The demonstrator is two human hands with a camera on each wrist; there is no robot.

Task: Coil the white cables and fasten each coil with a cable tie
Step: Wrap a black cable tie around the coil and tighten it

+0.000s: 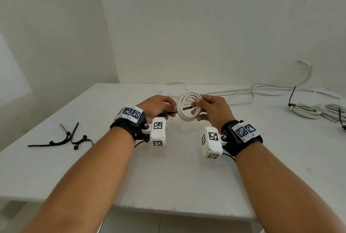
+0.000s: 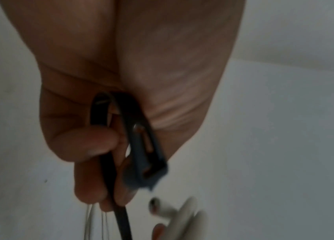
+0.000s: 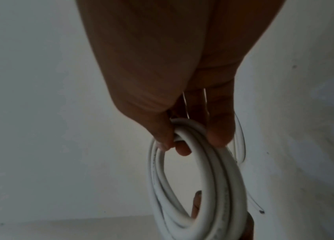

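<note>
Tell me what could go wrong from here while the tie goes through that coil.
1. The right hand grips the white coil at one side only; the loops could spring apart before the black cable tie closes.
2. The left hand holds the tie folded over near its head; the tail may miss the slot.
3. Loose white cables lie just behind on the table and might snag.

coiled cable: smooth white plastic sheath, slight sheen | cable tie: black plastic, matt | table: white, matt, lightly speckled | wrist straps: black cloth
</note>
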